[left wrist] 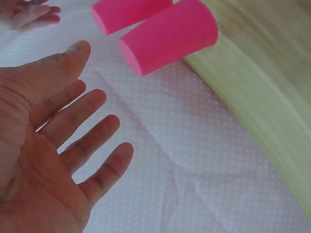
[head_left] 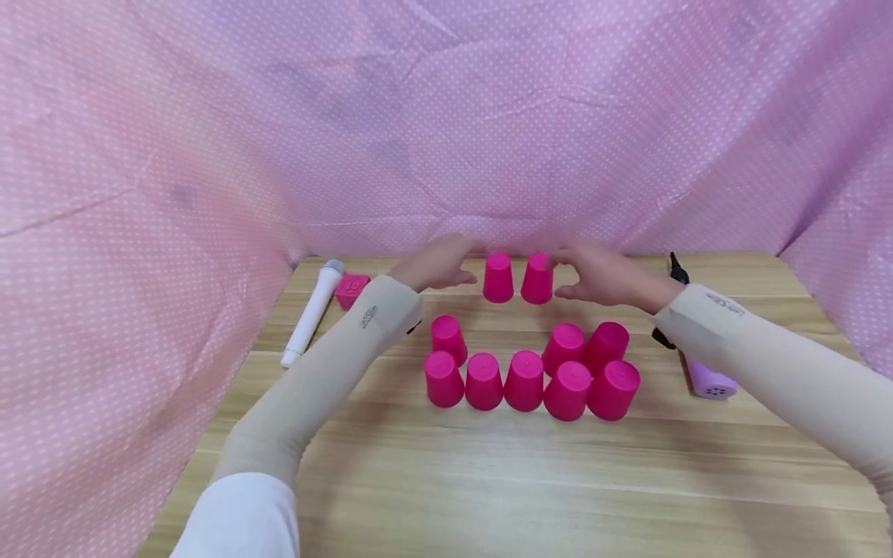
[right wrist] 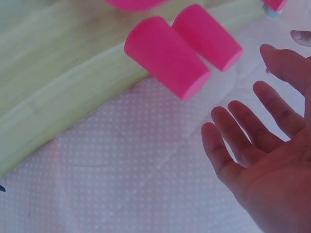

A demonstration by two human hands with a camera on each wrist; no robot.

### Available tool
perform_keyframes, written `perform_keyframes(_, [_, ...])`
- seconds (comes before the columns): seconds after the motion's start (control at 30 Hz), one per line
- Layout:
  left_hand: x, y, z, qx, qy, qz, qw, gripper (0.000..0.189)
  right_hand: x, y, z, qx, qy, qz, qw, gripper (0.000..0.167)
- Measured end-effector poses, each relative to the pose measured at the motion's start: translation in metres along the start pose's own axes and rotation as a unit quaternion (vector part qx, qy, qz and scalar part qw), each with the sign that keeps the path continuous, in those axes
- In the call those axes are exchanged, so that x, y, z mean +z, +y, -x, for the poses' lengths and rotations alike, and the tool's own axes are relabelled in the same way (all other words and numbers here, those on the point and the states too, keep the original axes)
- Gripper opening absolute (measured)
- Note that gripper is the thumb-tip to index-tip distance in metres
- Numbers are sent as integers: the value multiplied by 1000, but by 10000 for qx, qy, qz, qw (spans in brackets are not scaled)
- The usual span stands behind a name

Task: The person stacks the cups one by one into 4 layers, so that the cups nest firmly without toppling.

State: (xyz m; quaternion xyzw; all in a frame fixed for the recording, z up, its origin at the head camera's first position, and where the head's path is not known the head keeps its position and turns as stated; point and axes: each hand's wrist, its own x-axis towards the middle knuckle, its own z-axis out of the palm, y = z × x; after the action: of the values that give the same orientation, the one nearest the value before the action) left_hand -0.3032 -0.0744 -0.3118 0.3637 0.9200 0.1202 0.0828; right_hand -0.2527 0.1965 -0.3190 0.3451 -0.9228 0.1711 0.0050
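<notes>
Two pink cups stand upside down side by side at the back of the table, a left one [head_left: 498, 279] and a right one [head_left: 536, 280]. To the left of the pair is my left hand [head_left: 439, 263], its fingers spread and a gap between it and the nearer cup [left wrist: 167, 36]. My right hand [head_left: 596, 273] is on the other side, fingers spread; in the right wrist view its palm faces the cups and nothing lies in it. Closer to me, several more upside-down pink cups [head_left: 524, 381] form a front row, with a few others [head_left: 448, 339] behind it.
A white microphone [head_left: 312, 314] and a pink block [head_left: 351, 291] lie at the table's left. On the right, a purple object [head_left: 710, 381] and a black item [head_left: 677, 269] are partly hidden by my right forearm. Pink dotted cloth [head_left: 446, 155] hangs behind the wooden table [head_left: 488, 480].
</notes>
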Motion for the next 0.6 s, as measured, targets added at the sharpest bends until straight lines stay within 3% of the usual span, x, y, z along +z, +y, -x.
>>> perform_keyframes(0.2, [1,3,36,239,107,-269,9993,57,5,-10,24,-205,-96,68,9997,34])
perform_keyframes(0.47, [12,5,76,140,-118,-462,9988,42,17,-20,49,-129,-277,59,9995,30])
perform_keyframes(0.6, [20,1,89,69,-227,-509,9984,40,22,-19,55,-152,-315,36,9994,27])
